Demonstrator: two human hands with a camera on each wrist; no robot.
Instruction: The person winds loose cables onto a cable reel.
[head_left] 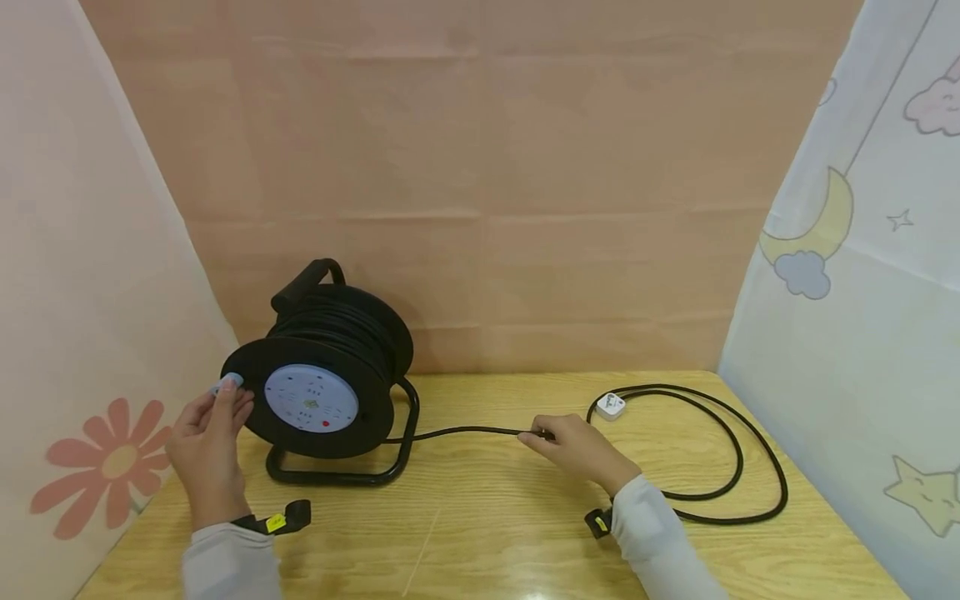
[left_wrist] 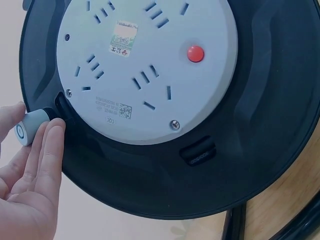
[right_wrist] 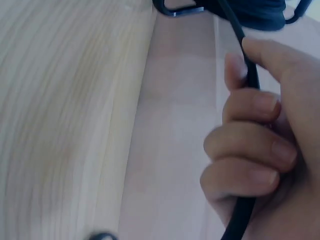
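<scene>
A black cable reel stands on its tubular frame at the left of the table, black cable wound round its drum. Its pale socket plate carries several slots and a red button. Thumb and fingers of my left hand pinch the light grey winding knob near the disc's edge. From the reel's lower side the cable runs right to my right hand, whose fingers curl round it, as the right wrist view shows.
Beyond my right hand the cable lies in wide loops on the wooden table. A white plug sits beside the loops. A peach backdrop rises behind, and patterned cloths flank both sides.
</scene>
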